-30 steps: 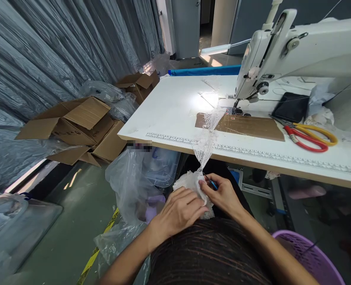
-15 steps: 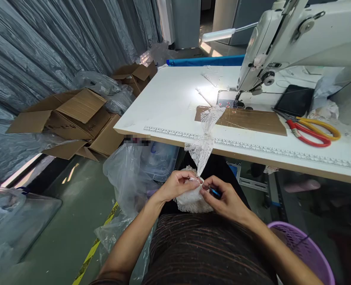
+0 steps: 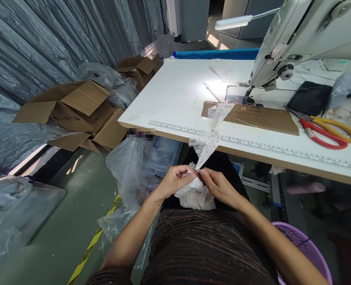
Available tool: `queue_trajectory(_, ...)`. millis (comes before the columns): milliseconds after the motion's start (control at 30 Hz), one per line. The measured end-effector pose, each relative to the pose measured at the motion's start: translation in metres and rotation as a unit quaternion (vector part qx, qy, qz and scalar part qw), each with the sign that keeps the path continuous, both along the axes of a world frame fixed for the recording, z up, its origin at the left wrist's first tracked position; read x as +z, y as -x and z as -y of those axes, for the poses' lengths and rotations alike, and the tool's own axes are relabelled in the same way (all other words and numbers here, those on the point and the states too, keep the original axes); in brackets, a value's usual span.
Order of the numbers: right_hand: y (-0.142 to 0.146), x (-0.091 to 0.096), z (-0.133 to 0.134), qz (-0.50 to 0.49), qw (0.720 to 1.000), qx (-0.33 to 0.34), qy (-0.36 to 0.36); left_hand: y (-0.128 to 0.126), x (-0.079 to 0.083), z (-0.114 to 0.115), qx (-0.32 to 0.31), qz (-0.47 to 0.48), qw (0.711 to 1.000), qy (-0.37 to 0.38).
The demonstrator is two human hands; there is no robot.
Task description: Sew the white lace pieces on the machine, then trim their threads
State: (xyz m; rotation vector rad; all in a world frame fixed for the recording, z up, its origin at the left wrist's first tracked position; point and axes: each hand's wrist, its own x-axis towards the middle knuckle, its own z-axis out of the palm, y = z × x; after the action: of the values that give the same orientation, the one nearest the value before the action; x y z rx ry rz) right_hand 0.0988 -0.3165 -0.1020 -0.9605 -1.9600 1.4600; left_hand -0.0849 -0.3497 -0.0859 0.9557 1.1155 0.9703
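Note:
White lace (image 3: 208, 148) runs from the table edge down to my lap, where the rest is bunched (image 3: 197, 198). My left hand (image 3: 178, 180) is closed on the gathered lace, thumb and fingers pinching it. Close against it, my right hand (image 3: 218, 182) pinches the same lace just below where the strip narrows. Fingers hide the exact spot where both hands meet. Above, the far end of the strip lies on a brown cardboard piece (image 3: 264, 120) near the needle of a white sewing machine (image 3: 278, 51).
Red-and-yellow-handled scissors (image 3: 327, 132) lie right on the white table (image 3: 163, 95), beside a black flat item (image 3: 309, 97). A printed ruler follows its front edge. Cardboard boxes (image 3: 83, 103) and plastic bags (image 3: 128, 170) stand left; a purple basket (image 3: 315, 257) is low right.
My right hand has closed in against the left, and the blue item seen in it before no longer shows. The view has shifted, so the table and machine sit further right.

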Motion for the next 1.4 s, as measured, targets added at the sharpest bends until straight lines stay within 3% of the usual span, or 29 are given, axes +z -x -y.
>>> queue_trajectory(200, 0.006, -0.004, 0.002, 0.006, 0.998, -0.058, -0.003, -0.003, 0.000, -0.002, 0.033, 0.018, 0.999, 0.008)
queue_trajectory(367, 0.003, -0.005, 0.002, 0.042, 0.998, -0.040, -0.024, -0.004, 0.004, -0.004, 0.029, 0.007, 0.999, 0.027)
queue_trajectory(500, 0.002, -0.007, 0.001, 0.067, 0.994, -0.064, -0.061, -0.005, 0.006, -0.003, 0.019, -0.016, 0.999, 0.034)
queue_trajectory(633, -0.002, -0.009, 0.009, -0.006, 1.000, -0.023, -0.004, -0.008, 0.007, 0.000, 0.004, 0.011, 0.999, 0.045)
queue_trajectory(733, -0.008, -0.014, 0.017, -0.010, 0.999, 0.007, 0.032, -0.009, 0.001, 0.000, -0.005, 0.013, 0.999, 0.030)
queue_trajectory(833, -0.019, -0.022, 0.021, 0.049, 0.999, -0.005, 0.002, -0.009, -0.012, -0.006, -0.009, -0.082, 0.996, -0.027)
queue_trajectory(967, -0.035, -0.029, 0.017, 0.166, 0.979, -0.065, -0.099, -0.011, -0.029, -0.020, 0.029, -0.283, 0.945, -0.163)
queue_trajectory(1033, -0.038, -0.027, 0.013, 0.173, 0.971, -0.096, -0.133, -0.013, -0.031, -0.028, 0.052, -0.307, 0.931, -0.191)
queue_trajectory(1167, -0.035, -0.009, 0.005, 0.097, 0.978, -0.126, -0.137, -0.022, -0.022, -0.036, 0.071, -0.298, 0.925, -0.224)
queue_trajectory(1267, -0.026, 0.005, 0.000, 0.045, 0.976, -0.163, -0.138, -0.032, -0.016, -0.029, 0.041, -0.345, 0.898, -0.271)
queue_trajectory(1400, -0.016, 0.011, -0.006, 0.076, 0.949, -0.252, -0.172, -0.041, -0.013, -0.009, -0.063, -0.388, 0.851, -0.348)
